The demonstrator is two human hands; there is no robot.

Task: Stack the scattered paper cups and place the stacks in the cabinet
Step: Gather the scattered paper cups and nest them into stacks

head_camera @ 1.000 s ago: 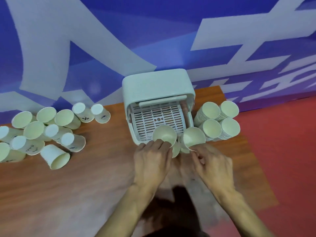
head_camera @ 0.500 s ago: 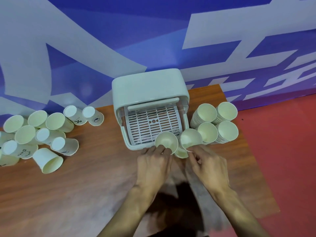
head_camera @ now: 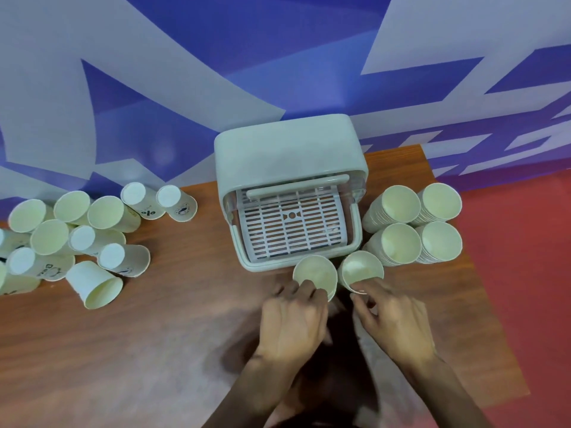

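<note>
A pale green cabinet [head_camera: 287, 146] with its lid raised stands at the back of the wooden table [head_camera: 154, 350]; a white slatted rack [head_camera: 290, 230] shows inside. Just in front of it my left hand [head_camera: 293, 322] grips one paper cup stack [head_camera: 313, 271] and my right hand [head_camera: 395, 319] grips another paper cup stack [head_camera: 360, 268], mouths facing up toward me. Several finished stacks [head_camera: 414, 223] stand right of the cabinet. Scattered single cups [head_camera: 77, 239] lie at the left, some upright, some tipped.
A blue and white patterned wall [head_camera: 216, 72] rises behind the table. Red floor [head_camera: 525, 273] lies past the table's right edge. One cup [head_camera: 94, 285] lies on its side nearest me at the left.
Both hands have drawn back slightly with their stacks, from over the cabinet's front lip to just in front of it. The view has shifted a little to the left.
</note>
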